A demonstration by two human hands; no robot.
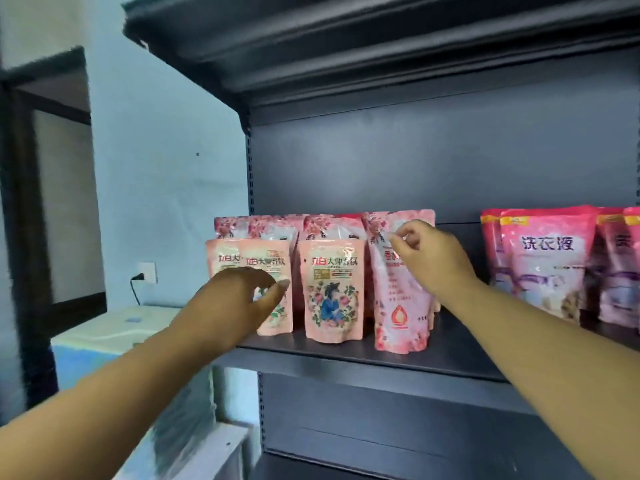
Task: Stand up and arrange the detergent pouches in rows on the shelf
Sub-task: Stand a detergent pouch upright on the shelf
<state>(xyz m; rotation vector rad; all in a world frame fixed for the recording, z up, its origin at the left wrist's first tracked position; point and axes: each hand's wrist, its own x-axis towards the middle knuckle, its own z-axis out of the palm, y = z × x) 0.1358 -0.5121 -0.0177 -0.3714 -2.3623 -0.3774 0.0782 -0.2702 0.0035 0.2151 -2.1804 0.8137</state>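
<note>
Pinching the tall pouch (398, 289) top at 1 o'clock, the right hand (429, 258) steadies it upright; the left hand (239, 299), fingers spread, reaches the 9 o'clock pouch (273, 271).

Pale pink floral pouches (331, 289); deeper pink pouches (543, 265), purple print; dark grey shelf (381, 355).

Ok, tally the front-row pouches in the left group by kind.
short peach pouches: 3
tall pink pouch: 1
Total: 4
</note>
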